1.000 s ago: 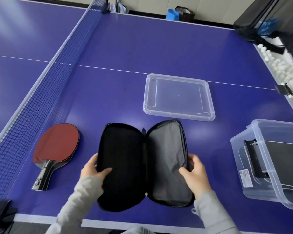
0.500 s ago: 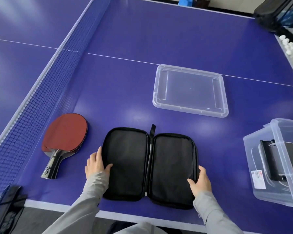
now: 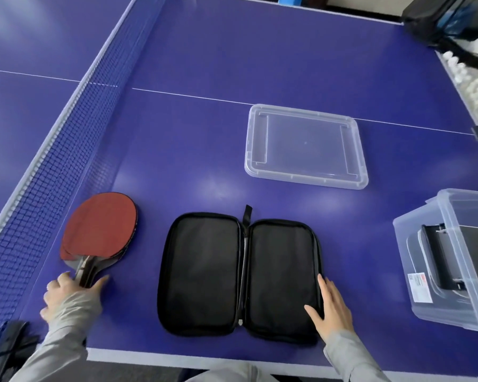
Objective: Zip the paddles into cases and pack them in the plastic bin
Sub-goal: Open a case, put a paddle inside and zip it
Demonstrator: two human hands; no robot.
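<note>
A black paddle case [image 3: 240,274] lies unzipped and spread flat on the blue table near its front edge. To its left lie red-faced paddles [image 3: 100,230], stacked, with their handles toward me. My left hand [image 3: 69,296] rests over the handles, fingers curled around them. My right hand [image 3: 329,307] lies flat with fingers apart on the case's right edge. The clear plastic bin [image 3: 425,271] stands at the right edge of view with a black zipped case inside it.
The bin's clear lid [image 3: 305,146] lies upside down on the table beyond the case. The net [image 3: 53,166] runs along the left. A black bag [image 3: 436,20] and white balls sit at the far right. A dark object lies below the table's front left corner.
The case was laid down flat and open. My left hand left the case and moved left onto the paddle handles. My right hand stayed at the case's right edge.
</note>
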